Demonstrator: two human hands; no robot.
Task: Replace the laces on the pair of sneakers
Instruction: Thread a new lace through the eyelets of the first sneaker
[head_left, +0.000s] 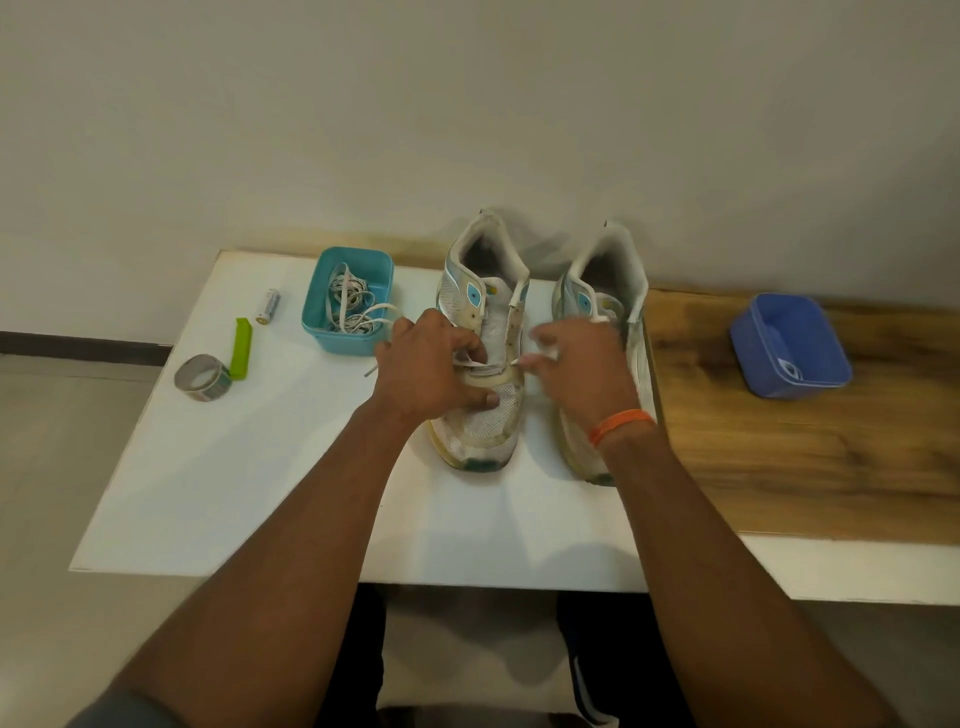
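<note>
Two worn white sneakers with light-blue trim stand side by side on the white table (270, 483), toes towards me. My left hand (431, 364) lies over the left sneaker (485, 421) and pinches a white lace (480, 370) at the lowest eyelets. My right hand (579, 366) pinches the other end of that lace beside the shoe's right eyelet row. It covers part of the right sneaker (602, 270). A teal box (348, 299) behind my left hand holds a tangle of white laces.
A roll of tape (202, 378), a green clip (241, 349) and a small battery (269, 306) lie at the table's left. An empty blue box (789, 345) sits on the wooden surface (779, 457) to the right. A wall rises right behind the shoes.
</note>
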